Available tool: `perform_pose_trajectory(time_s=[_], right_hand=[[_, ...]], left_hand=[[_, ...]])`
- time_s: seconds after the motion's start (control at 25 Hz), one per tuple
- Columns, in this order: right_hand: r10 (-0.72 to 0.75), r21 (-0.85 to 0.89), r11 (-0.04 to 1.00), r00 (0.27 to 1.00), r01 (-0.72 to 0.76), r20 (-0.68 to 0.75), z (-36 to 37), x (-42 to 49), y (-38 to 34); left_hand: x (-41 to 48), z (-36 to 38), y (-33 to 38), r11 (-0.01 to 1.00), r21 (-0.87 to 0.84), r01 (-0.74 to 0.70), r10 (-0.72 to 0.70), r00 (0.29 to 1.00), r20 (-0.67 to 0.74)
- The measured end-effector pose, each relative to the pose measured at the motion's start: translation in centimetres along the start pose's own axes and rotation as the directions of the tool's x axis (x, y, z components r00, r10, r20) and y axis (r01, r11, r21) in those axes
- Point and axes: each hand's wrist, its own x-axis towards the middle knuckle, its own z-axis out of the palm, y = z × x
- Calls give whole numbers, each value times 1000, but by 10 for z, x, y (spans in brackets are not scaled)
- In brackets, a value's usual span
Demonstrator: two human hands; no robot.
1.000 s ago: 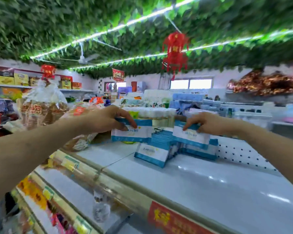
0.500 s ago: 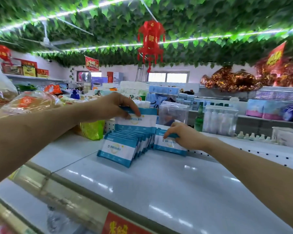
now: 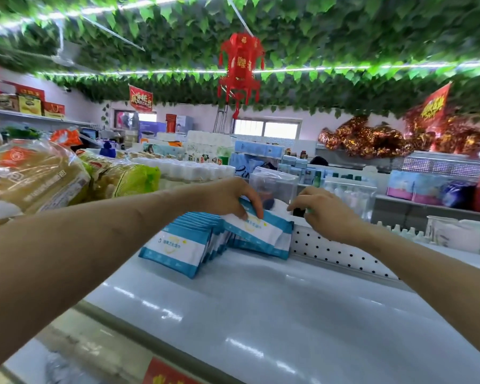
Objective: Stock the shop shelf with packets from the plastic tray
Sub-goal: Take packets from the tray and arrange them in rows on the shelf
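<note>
**Blue-white leaning packet [image 3: 261,235] in the left grip [image 3: 233,200]**

The left grip holds the top edge of the leaning packet, with its fingers curled over it. The packet stands on the white shelf [image 3: 261,300], against the perforated back panel [image 3: 330,250]. A row of packets [image 3: 178,248] touches it at its 9 o'clock. The right grip [image 3: 326,213] is at its 3 o'clock, fingers curled above the panel. I cannot tell if it holds something.

Lantern [image 3: 240,70] perhaps bears 福; packet [image 3: 259,234] print unreadable.
</note>
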Motion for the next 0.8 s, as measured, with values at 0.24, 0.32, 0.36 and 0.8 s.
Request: perform_pose_trajectory(time_s=[0.24, 0.32, 0.36, 0.8], right_hand=[[6, -5, 1000, 1000, -6, 9, -20, -27, 18], [-3, -14, 1000, 1000, 3, 14, -23, -31, 18], [-10, -18, 1000, 1000, 10, 18, -23, -32, 17], [-224, 27, 974, 973, 223, 47, -13, 9, -71]], left_hand=[[26, 40, -9, 1000, -17, 9, -8, 998, 70], [27, 44, -16, 1000, 19, 13, -15, 997, 74], [28, 44, -19, 999, 40, 8, -10, 998, 69], [-40, 1, -15, 977, 182, 108, -92, 991, -94]])
